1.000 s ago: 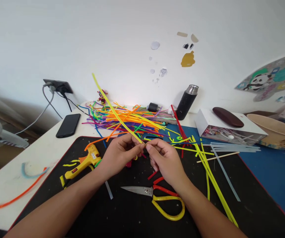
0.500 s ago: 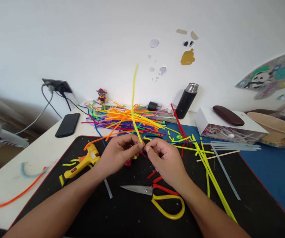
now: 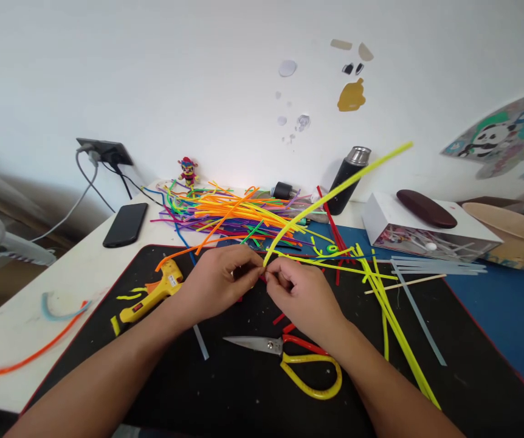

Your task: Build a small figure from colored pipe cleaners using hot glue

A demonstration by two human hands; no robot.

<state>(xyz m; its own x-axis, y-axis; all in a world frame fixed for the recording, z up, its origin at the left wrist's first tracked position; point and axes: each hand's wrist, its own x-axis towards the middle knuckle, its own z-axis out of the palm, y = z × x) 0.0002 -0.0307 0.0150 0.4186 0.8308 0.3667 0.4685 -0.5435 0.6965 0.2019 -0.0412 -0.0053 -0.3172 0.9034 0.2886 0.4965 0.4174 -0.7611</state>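
Both hands meet over the black mat (image 3: 225,395) near its middle. My left hand (image 3: 216,283) pinches the lower end of a long yellow pipe cleaner (image 3: 335,191), which slants up and to the right towards the wall. My right hand (image 3: 303,298) is closed with its fingertips on the same end, right against the left fingertips. A bit of red shows under the hands; I cannot make out what it is. Scissors (image 3: 289,359) with red and yellow handles lie on the mat just below the right hand.
A yellow glue gun (image 3: 152,295) lies left of the hands. A heap of coloured pipe cleaners (image 3: 230,216) sits behind, with a black phone (image 3: 125,224), a black flask (image 3: 348,179), a white box (image 3: 421,234) and loose yellow pipe cleaners (image 3: 394,328) at right.
The free end of the yellow pipe cleaner has swung from up-left, through upright, over to the upper right. Both hands have stayed pinched together at its lower end.
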